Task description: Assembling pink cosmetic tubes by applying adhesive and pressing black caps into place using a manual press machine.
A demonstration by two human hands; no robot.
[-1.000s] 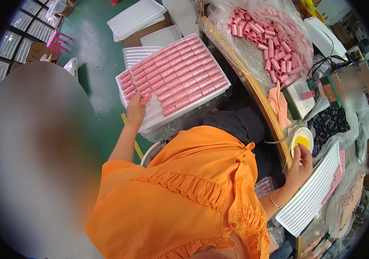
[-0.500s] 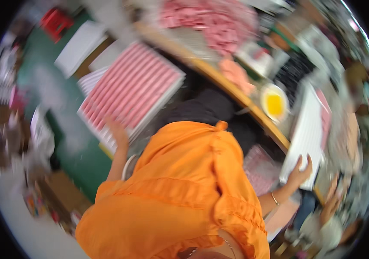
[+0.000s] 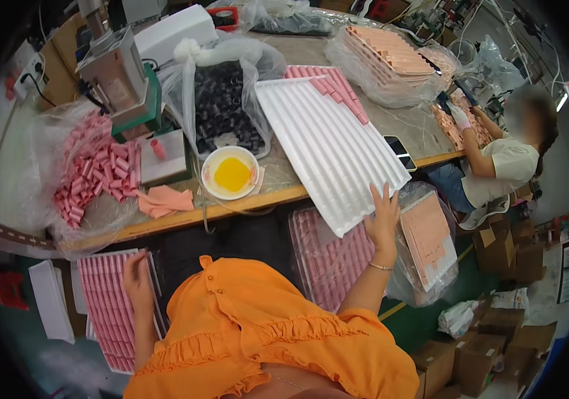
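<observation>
My right hand (image 3: 384, 223) lies with spread fingers on the near right corner of a white ridged tray (image 3: 324, 153), which sticks out over the table edge. Pink tubes (image 3: 337, 93) lie in rows along the far end of that tray. On the left, below table height, my left hand (image 3: 139, 282) rests at the side of another tray (image 3: 108, 306), filled with rows of pink tubes; its fingers are loosely extended. Between my arms, under the table edge, stands a plastic-wrapped stack of pink tubes (image 3: 331, 256).
On the table are a bowl with yellow contents (image 3: 231, 174), a bag of black tubes (image 3: 221, 110), loose pink tubes (image 3: 101, 166), a bench press (image 3: 115, 80) and a phone (image 3: 399, 151). A gloved co-worker (image 3: 497, 156) handles peach pieces at right. Cardboard boxes (image 3: 480, 352) stand lower right.
My view has swung from the left side round toward the table. My left hand now lies at the filled tray's edge; my right hand is still on the white tray.
</observation>
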